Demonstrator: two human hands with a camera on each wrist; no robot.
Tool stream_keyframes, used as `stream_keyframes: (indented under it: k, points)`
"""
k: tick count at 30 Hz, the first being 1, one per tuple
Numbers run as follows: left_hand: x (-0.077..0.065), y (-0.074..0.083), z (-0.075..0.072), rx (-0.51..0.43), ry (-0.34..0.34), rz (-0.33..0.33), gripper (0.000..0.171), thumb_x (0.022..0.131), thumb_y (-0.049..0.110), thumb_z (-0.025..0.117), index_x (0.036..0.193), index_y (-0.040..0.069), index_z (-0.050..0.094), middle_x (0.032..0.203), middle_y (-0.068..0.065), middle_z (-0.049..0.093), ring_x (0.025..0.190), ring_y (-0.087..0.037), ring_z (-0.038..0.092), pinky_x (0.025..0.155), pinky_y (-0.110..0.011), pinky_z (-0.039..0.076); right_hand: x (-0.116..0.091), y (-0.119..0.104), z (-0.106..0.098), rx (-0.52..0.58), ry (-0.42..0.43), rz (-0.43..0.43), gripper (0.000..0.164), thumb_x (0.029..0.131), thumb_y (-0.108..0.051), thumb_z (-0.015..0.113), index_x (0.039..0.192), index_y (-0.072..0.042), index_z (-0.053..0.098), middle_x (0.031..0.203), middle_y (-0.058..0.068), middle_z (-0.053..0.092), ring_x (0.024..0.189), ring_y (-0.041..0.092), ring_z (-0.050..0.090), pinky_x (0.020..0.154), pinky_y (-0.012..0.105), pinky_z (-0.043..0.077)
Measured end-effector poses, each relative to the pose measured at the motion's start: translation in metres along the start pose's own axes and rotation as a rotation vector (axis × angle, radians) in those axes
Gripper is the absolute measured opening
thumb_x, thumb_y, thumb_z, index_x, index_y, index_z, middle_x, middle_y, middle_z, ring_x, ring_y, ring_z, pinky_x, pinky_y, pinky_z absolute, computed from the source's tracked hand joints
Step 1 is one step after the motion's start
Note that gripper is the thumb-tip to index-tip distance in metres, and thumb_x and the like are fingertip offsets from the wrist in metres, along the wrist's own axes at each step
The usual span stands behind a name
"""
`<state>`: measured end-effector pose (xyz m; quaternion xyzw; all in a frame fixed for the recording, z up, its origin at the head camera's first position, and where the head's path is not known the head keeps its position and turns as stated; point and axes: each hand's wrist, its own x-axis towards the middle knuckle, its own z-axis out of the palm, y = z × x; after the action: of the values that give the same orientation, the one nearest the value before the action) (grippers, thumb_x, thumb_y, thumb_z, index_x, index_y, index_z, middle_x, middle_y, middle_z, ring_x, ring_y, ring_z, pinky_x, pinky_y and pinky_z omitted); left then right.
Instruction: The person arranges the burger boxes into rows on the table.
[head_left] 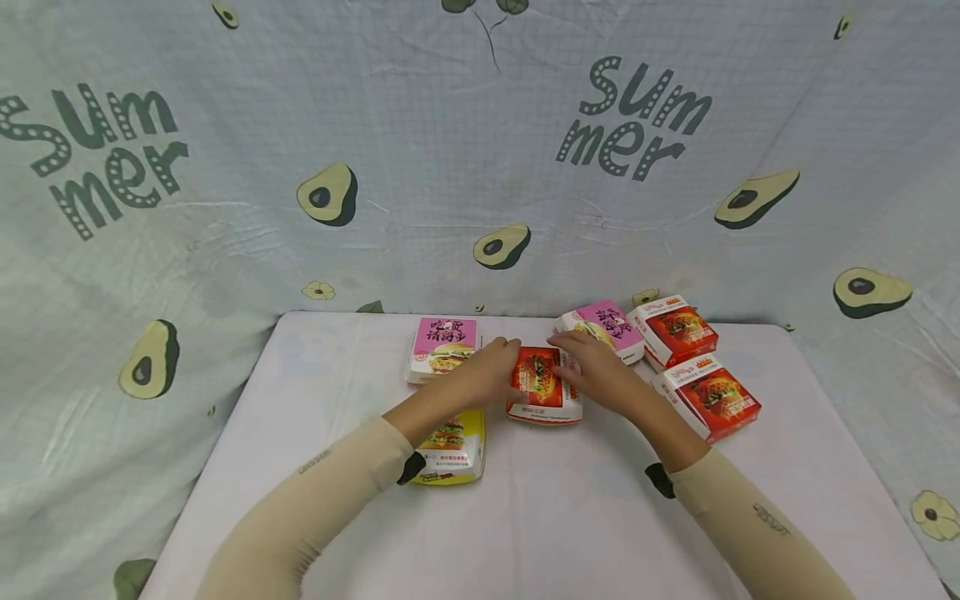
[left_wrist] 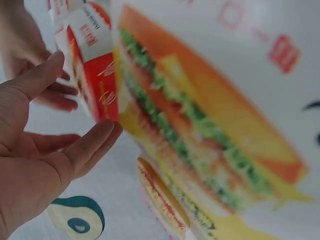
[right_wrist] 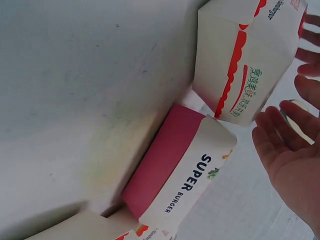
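A red and white burger box (head_left: 545,387) sits on the table between the two hands. At its left side is my left hand (head_left: 491,371), its fingertips against or very near the edge. My right hand (head_left: 596,372) is at the box's right side, with fingers reaching toward the far corner. The left wrist view shows the left hand (left_wrist: 42,145) with fingers extended and thumb apart, beside the box's red side (left_wrist: 102,87). In the right wrist view, the right hand (right_wrist: 290,155) has loosely bent fingers by the box's white side (right_wrist: 225,75). Neither hand visibly grips it.
Left of the hands lie a pink burger box (head_left: 444,343) and a yellow one (head_left: 453,454), partly hidden by the left forearm. To the right are another pink box (head_left: 606,327) and two red boxes (head_left: 675,329). A printed cloth (head_left: 420,150) hangs behind the table (head_left: 577,517).
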<state>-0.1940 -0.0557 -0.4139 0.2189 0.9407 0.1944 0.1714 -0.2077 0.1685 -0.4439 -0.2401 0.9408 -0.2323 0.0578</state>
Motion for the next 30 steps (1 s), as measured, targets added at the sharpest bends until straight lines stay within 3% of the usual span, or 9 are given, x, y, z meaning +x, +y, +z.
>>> stream_keyframes:
  k: [5, 9, 13, 20, 26, 30]
  points:
    - [0.0, -0.001, 0.012, -0.018, 0.004, -0.034, 0.089, 0.086, 0.035, 0.086, 0.15, -0.008, 0.041, 0.137, -0.024, 0.056, 0.124, -0.032, 0.06, 0.11, -0.044, 0.051, 0.01, 0.0, 0.0, 0.012, -0.082, 0.018, 0.049, 0.101, -0.022, 0.068, 0.146, -0.006, 0.056, 0.154, 0.017, 0.051, 0.148, 0.038, 0.042, 0.117, 0.057, 0.039]
    - [-0.001, -0.002, 0.016, -0.083, -0.012, -0.043, 0.081, 0.086, 0.03, 0.086, 0.147, -0.003, 0.046, 0.132, -0.019, 0.06, 0.117, -0.027, 0.061, 0.106, -0.042, 0.053, 0.012, 0.0, -0.001, 0.016, -0.11, 0.011, 0.047, 0.101, -0.019, 0.067, 0.145, -0.005, 0.058, 0.152, 0.017, 0.054, 0.148, 0.038, 0.043, 0.117, 0.056, 0.04]
    - [-0.002, -0.004, 0.016, -0.109, -0.017, -0.03, 0.077, 0.087, 0.025, 0.085, 0.148, -0.001, 0.046, 0.133, -0.018, 0.062, 0.12, -0.027, 0.061, 0.108, -0.042, 0.052, 0.011, -0.002, 0.0, -0.014, -0.108, 0.002, 0.045, 0.102, -0.018, 0.066, 0.144, -0.005, 0.059, 0.151, 0.018, 0.055, 0.147, 0.039, 0.044, 0.117, 0.056, 0.04]
    - [0.001, -0.005, 0.013, -0.066, -0.01, -0.011, 0.065, 0.086, 0.014, 0.084, 0.139, -0.006, 0.052, 0.128, -0.022, 0.064, 0.12, -0.033, 0.063, 0.106, -0.044, 0.053, 0.004, -0.005, 0.002, -0.058, -0.082, -0.023, 0.045, 0.101, -0.019, 0.067, 0.143, -0.004, 0.059, 0.154, 0.024, 0.049, 0.145, 0.042, 0.045, 0.117, 0.057, 0.04]
    - [0.005, -0.008, 0.01, -0.068, -0.03, -0.007, 0.049, 0.088, 0.008, 0.081, 0.13, -0.004, 0.059, 0.12, -0.02, 0.069, 0.114, -0.032, 0.066, 0.101, -0.042, 0.056, -0.005, -0.006, 0.004, -0.051, -0.066, 0.017, 0.045, 0.102, -0.022, 0.067, 0.142, -0.004, 0.06, 0.138, 0.019, 0.061, 0.13, 0.036, 0.056, 0.109, 0.053, 0.05]
    - [0.006, -0.011, 0.009, -0.126, -0.057, -0.012, 0.048, 0.089, 0.003, 0.077, 0.133, -0.002, 0.059, 0.124, -0.018, 0.069, 0.115, -0.03, 0.066, 0.101, -0.04, 0.056, -0.011, -0.005, 0.005, -0.037, -0.063, 0.052, 0.048, 0.102, -0.025, 0.067, 0.145, -0.005, 0.058, 0.14, 0.021, 0.058, 0.132, 0.038, 0.054, 0.109, 0.055, 0.049]
